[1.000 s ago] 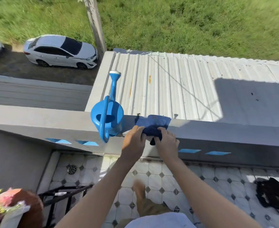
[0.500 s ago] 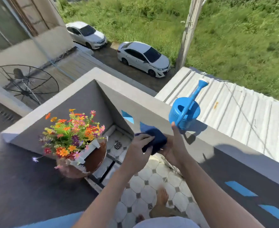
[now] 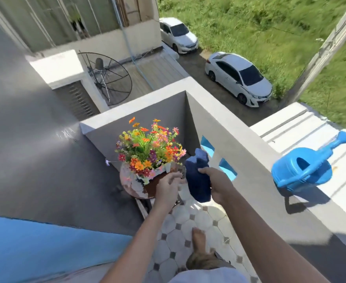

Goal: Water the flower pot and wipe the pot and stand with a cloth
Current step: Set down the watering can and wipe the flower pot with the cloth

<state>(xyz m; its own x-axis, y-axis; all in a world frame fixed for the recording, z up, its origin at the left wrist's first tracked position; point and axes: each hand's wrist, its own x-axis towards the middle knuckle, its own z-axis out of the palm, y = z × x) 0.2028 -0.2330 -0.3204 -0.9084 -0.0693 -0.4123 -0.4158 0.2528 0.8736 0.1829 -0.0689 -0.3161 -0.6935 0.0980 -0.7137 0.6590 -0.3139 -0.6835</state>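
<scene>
A brown flower pot (image 3: 136, 187) with white patches holds bright orange, pink and purple flowers (image 3: 149, 148) in the balcony corner. Its stand is almost hidden beneath it; only a dark bar shows under the pot. My right hand (image 3: 219, 185) grips a bunched dark blue cloth (image 3: 197, 178) just right of the pot. With its fingers spread and holding nothing, my left hand (image 3: 168, 188) hovers at the pot's near right rim. A blue watering can (image 3: 303, 171) stands on top of the parapet wall (image 3: 235, 135) at the right.
The grey parapet encloses a narrow balcony with a white patterned tile floor (image 3: 188, 240); my bare foot (image 3: 198, 237) stands on it. A grey wall (image 3: 35, 152) rises on the left. Beyond the parapet lie a metal roof (image 3: 303, 129), cars and grass far below.
My view has swung left towards the flower pot. Both hands lifted the cloth off the parapet; now only my right hand holds it and the left has let go and reached to the pot.
</scene>
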